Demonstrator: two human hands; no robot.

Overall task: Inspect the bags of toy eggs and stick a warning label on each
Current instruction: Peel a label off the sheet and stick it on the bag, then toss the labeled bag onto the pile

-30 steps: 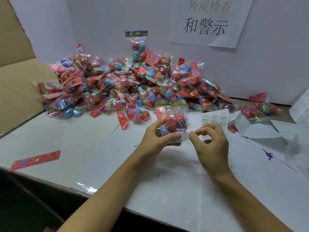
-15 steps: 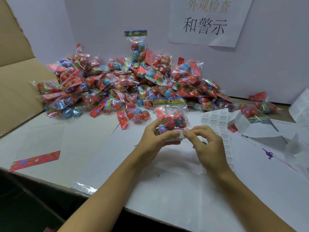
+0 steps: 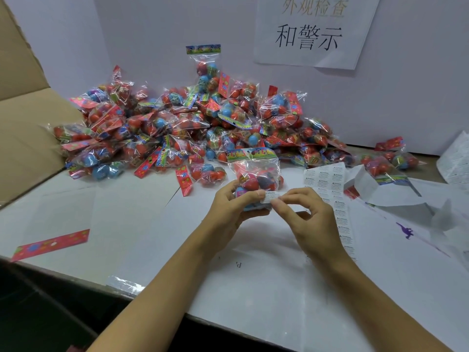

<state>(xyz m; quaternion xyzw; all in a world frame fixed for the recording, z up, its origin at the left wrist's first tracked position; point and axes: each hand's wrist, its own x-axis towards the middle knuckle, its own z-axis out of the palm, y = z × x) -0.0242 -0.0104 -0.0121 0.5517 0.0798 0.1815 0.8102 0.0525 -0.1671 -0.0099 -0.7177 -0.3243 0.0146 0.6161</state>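
My left hand (image 3: 232, 212) holds a clear bag of toy eggs (image 3: 255, 174) upright above the white table, thumb across its lower front. A small white warning label (image 3: 270, 196) lies on the bag's lower edge. My right hand (image 3: 304, 214) pinches the label's right end between thumb and forefinger. A sheet of warning labels (image 3: 330, 184) lies on the table just behind my right hand. A big pile of egg bags (image 3: 177, 123) fills the back of the table.
Two more egg bags (image 3: 388, 161) lie at the back right among white backing papers (image 3: 380, 191). A cardboard flap (image 3: 22, 118) rises on the left. A red header strip (image 3: 50, 243) lies near the table's front left edge. A paper sign (image 3: 312, 31) hangs on the wall.
My right hand moved left from beside the bag to its lower edge, bringing the label onto the bag. The left hand kept its hold on the bag.
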